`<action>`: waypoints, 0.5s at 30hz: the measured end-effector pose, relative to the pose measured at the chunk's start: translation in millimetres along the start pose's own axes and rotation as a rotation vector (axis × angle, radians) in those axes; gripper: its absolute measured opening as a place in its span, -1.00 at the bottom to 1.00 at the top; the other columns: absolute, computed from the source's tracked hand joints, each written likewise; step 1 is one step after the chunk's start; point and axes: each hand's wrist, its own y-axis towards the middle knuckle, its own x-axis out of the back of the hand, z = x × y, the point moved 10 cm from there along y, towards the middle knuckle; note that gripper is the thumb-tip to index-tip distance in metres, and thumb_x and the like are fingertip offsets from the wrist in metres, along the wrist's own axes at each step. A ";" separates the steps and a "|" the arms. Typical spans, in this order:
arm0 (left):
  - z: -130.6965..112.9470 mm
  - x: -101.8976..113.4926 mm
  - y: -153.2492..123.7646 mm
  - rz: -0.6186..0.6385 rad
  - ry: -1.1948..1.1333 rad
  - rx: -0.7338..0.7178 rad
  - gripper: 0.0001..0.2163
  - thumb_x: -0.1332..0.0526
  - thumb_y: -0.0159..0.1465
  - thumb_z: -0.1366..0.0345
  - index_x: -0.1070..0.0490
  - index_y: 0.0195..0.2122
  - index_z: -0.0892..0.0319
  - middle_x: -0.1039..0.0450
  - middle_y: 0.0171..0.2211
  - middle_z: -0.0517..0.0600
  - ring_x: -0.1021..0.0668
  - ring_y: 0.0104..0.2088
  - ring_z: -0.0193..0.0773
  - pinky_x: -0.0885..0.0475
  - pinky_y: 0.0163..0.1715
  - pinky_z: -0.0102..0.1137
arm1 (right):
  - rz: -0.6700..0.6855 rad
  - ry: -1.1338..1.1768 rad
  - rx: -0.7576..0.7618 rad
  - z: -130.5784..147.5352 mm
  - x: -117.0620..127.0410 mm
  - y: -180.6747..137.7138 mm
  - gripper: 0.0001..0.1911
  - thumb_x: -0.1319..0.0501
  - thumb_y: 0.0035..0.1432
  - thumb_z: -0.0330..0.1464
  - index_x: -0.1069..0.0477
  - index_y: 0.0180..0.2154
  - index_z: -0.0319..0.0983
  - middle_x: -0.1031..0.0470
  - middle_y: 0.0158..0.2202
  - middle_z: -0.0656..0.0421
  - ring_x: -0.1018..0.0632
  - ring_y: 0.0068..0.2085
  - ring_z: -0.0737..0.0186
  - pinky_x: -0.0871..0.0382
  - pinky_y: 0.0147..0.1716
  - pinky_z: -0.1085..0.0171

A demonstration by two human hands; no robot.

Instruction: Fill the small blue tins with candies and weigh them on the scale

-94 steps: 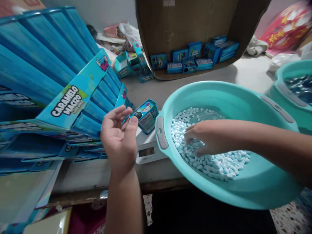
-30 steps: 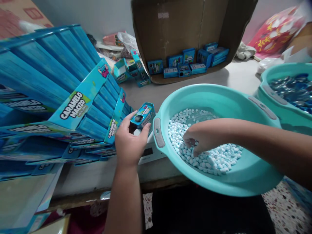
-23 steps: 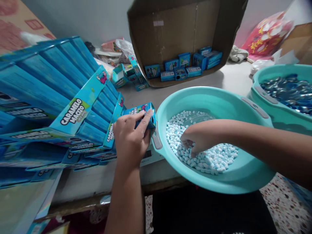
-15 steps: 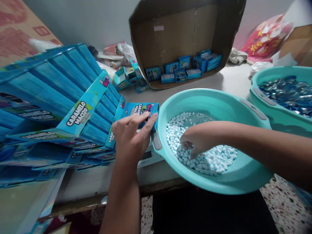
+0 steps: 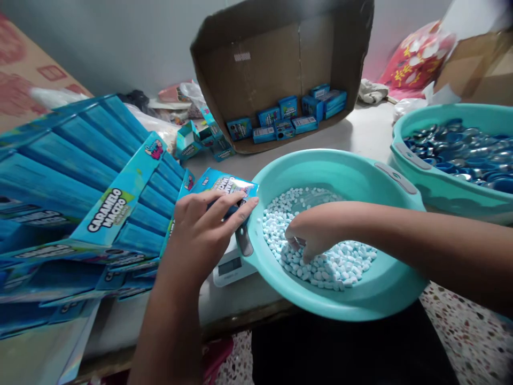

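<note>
My left hand [image 5: 202, 230] lies over a blue candy box [image 5: 210, 179], its fingers and thumb across the printed face. The box reaches the left rim of a turquoise plastic tub [image 5: 276, 289]. My right hand [image 5: 316, 230] is inside the tub, its curled fingers among small pale-blue and white candies [image 5: 324, 272]. Its fingertips are partly hidden by the hand and the candies. A white digital scale [image 5: 228, 270] sits partly under the tub's left handle.
Blue display cartons [image 5: 120, 214] with compartments are stacked on the left. An open cardboard box [image 5: 272, 69] on its side holds several small blue candy boxes [image 5: 288, 109]. At right stands another turquoise tub [image 5: 441, 187] with shiny blue wrapped pieces [image 5: 460, 149].
My view has shifted to the right. The blue candy box has tilted and moved closer over the tub's rim with my left hand. My right hand stays among the candies.
</note>
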 end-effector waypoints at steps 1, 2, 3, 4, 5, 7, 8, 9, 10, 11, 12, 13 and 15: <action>3.5 1.1 0.7 0.002 -0.007 0.032 -0.55 -0.23 0.34 0.47 -0.41 0.22 -0.07 -0.51 0.11 -0.03 -0.45 0.07 -0.02 -0.27 0.10 -0.09 | -0.004 -0.003 -0.001 0.4 0.3 -0.6 -0.66 -0.40 0.07 -0.14 -0.51 -0.15 -0.15 -0.52 -0.26 0.23 -0.38 -0.44 0.31 -0.15 -0.43 0.24; 7.3 1.9 0.3 -0.002 -0.024 0.075 -0.54 -0.22 0.34 0.48 -0.41 0.22 -0.07 -0.52 0.10 -0.02 -0.46 0.07 -0.01 -0.27 0.11 -0.08 | -0.010 -0.008 -0.004 0.6 0.9 -1.3 -0.65 -0.40 0.07 -0.15 -0.51 -0.14 -0.15 -0.52 -0.26 0.23 -0.37 -0.44 0.31 -0.15 -0.43 0.24; 11.3 1.2 -1.4 -0.005 -0.057 0.125 -0.54 -0.22 0.34 0.47 -0.39 0.23 -0.07 -0.51 0.09 0.00 -0.46 0.07 0.00 -0.28 0.11 -0.08 | -0.011 -0.011 -0.009 0.6 1.1 -2.1 -0.64 -0.40 0.07 -0.15 -0.51 -0.13 -0.15 -0.52 -0.26 0.23 -0.37 -0.44 0.31 -0.15 -0.43 0.24; 15.5 -0.2 -4.7 -0.018 -0.106 0.184 -0.53 -0.22 0.33 0.46 -0.38 0.24 -0.05 -0.50 0.10 0.03 -0.46 0.08 0.01 -0.30 0.12 -0.08 | -0.013 -0.013 -0.012 0.6 1.6 -2.9 -0.63 -0.40 0.07 -0.14 -0.51 -0.12 -0.16 -0.53 -0.26 0.23 -0.37 -0.43 0.31 -0.15 -0.43 0.24; 20.6 -2.1 -10.0 -0.042 -0.166 0.256 -0.52 -0.24 0.33 0.42 -0.36 0.26 -0.03 -0.48 0.10 0.06 -0.46 0.09 0.03 -0.31 0.13 -0.07 | -0.014 -0.011 -0.011 0.9 2.0 -3.7 -0.63 -0.40 0.08 -0.14 -0.52 -0.11 -0.16 -0.53 -0.25 0.22 -0.37 -0.43 0.31 -0.15 -0.43 0.25; 36.0 -10.0 -28.2 -0.112 -0.304 0.467 -0.49 -0.29 0.30 0.34 -0.33 0.28 0.02 -0.45 0.12 0.11 -0.46 0.12 0.06 -0.34 0.17 -0.06 | -0.013 0.000 -0.006 1.1 2.7 -5.5 -0.61 -0.39 0.09 -0.14 -0.52 -0.08 -0.17 -0.53 -0.24 0.21 -0.38 -0.42 0.30 -0.16 -0.42 0.25; 45.5 -16.4 -41.6 -0.151 -0.375 0.604 -0.46 -0.32 0.27 0.30 -0.32 0.29 0.03 -0.43 0.13 0.13 -0.46 0.13 0.08 -0.36 0.17 -0.05 | -0.018 0.005 -0.002 1.3 3.5 -6.4 -0.61 -0.39 0.09 -0.14 -0.52 -0.08 -0.18 -0.53 -0.24 0.20 -0.38 -0.41 0.30 -0.17 -0.42 0.25; 54.2 -24.1 -56.9 -0.191 -0.449 0.744 -0.42 -0.35 0.25 0.27 -0.30 0.30 0.02 -0.41 0.15 0.14 -0.47 0.13 0.09 -0.38 0.18 -0.03 | -0.023 0.008 0.001 1.3 4.2 -7.4 -0.62 -0.39 0.09 -0.14 -0.51 -0.09 -0.18 -0.53 -0.24 0.20 -0.39 -0.41 0.29 -0.18 -0.43 0.24; 60.5 -33.0 -72.0 -0.225 -0.526 0.870 -0.37 -0.37 0.22 0.25 -0.26 0.32 0.01 -0.39 0.17 0.15 -0.48 0.14 0.09 -0.39 0.18 -0.01 | -0.031 0.010 0.000 1.0 5.0 -8.4 -0.64 -0.38 0.09 -0.15 -0.51 -0.11 -0.17 -0.53 -0.25 0.20 -0.39 -0.41 0.28 -0.18 -0.44 0.24; 64.1 -43.0 -84.9 -0.241 -0.610 0.972 -0.33 -0.38 0.21 0.25 -0.22 0.34 0.01 -0.36 0.20 0.16 -0.48 0.14 0.08 -0.39 0.19 0.01 | -0.036 0.010 -0.003 0.7 5.4 -9.4 -0.67 -0.38 0.09 -0.16 -0.51 -0.13 -0.17 -0.52 -0.26 0.20 -0.39 -0.41 0.27 -0.18 -0.45 0.24; 65.3 -52.0 -94.5 -0.249 -0.697 1.042 -0.30 -0.38 0.21 0.25 -0.17 0.36 0.01 -0.33 0.23 0.18 -0.49 0.14 0.08 -0.39 0.19 0.03 | -0.043 0.011 -0.010 0.1 5.9 -10.2 -0.70 -0.37 0.09 -0.17 -0.51 -0.15 -0.16 -0.52 -0.26 0.21 -0.39 -0.42 0.26 -0.17 -0.46 0.23; 64.9 -59.0 -100.4 -0.254 -0.778 1.083 -0.27 -0.38 0.22 0.26 -0.12 0.38 0.02 -0.31 0.25 0.20 -0.49 0.15 0.07 -0.38 0.21 0.05 | -0.048 0.014 -0.022 -0.8 5.9 -10.9 -0.72 -0.36 0.09 -0.19 -0.50 -0.16 -0.14 -0.52 -0.27 0.21 -0.39 -0.42 0.26 -0.17 -0.47 0.23; 63.1 -63.2 -104.1 -0.267 -0.873 1.101 -0.26 -0.38 0.23 0.26 -0.09 0.39 0.01 -0.26 0.30 0.21 -0.45 0.21 0.07 -0.34 0.25 0.06 | -0.046 0.020 -0.044 -2.5 4.3 -11.1 -0.74 -0.36 0.09 -0.20 -0.50 -0.18 -0.13 -0.52 -0.27 0.21 -0.39 -0.43 0.26 -0.17 -0.48 0.23</action>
